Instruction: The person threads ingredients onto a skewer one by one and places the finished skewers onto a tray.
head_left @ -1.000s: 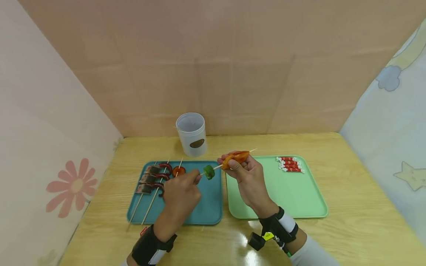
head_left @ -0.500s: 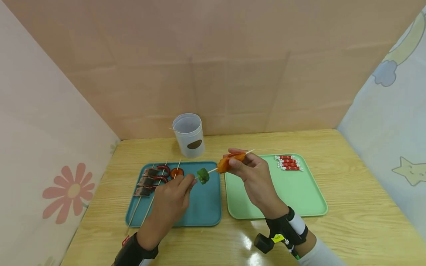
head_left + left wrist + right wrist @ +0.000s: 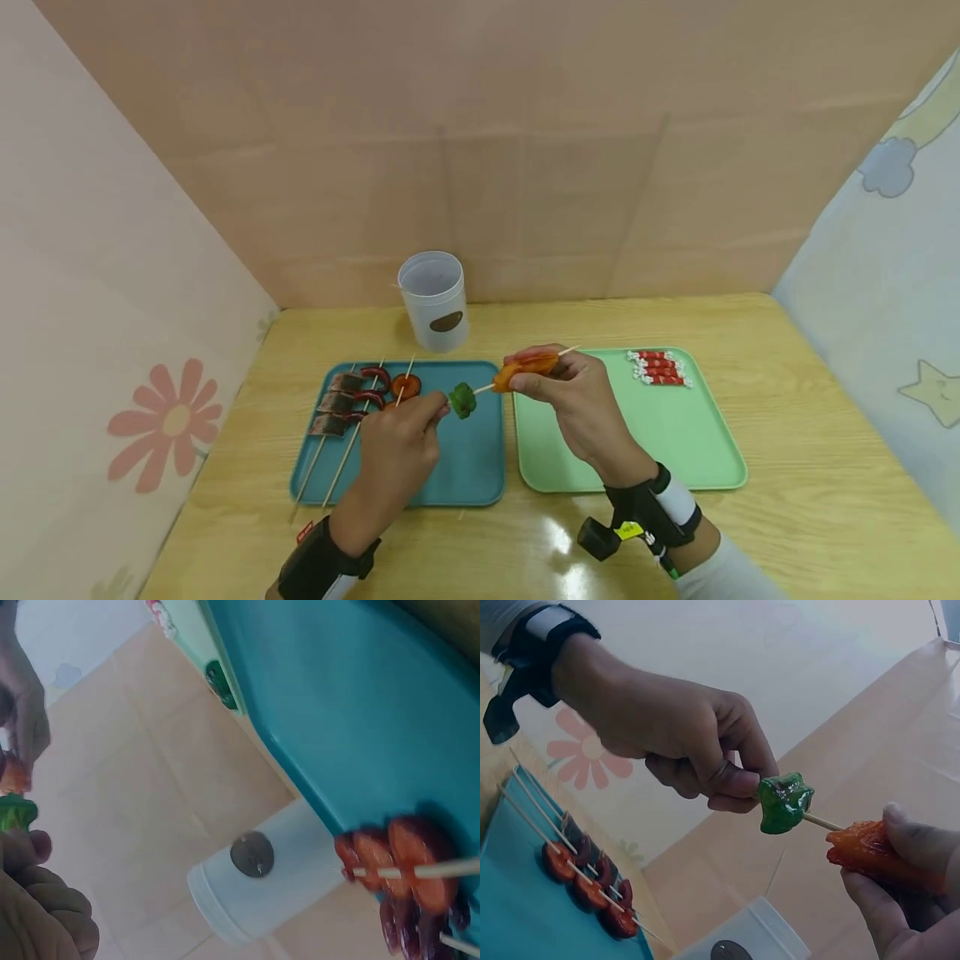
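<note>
In the head view my left hand (image 3: 401,446) grips the lower part of a wooden skewer (image 3: 483,388), its fingers right behind a glossy green piece (image 3: 462,401) threaded on it. Farther along, my right hand (image 3: 588,408) pinches a crinkled orange food piece (image 3: 525,371) between thumb and fingers. The skewer's tip pokes out past the orange piece. From the right wrist a short bare length of stick shows between the green piece (image 3: 784,802) and the orange piece (image 3: 877,855). Both hands are raised over the trays. My left palm hides the skewer's rear end.
A blue tray (image 3: 472,475) bears skewers of grey pieces (image 3: 335,402), dark red curls (image 3: 372,383) and orange-red rounds (image 3: 406,387). The green tray (image 3: 637,450) holds several red-wrapped candies (image 3: 660,367) and a dark green piece (image 3: 220,684). A translucent cup (image 3: 435,308) stands behind.
My left hand has drawn slightly left and down, and the right hand has dropped a little with the orange piece. The held skewer lies somewhat flatter. Trays and cup stay put.
</note>
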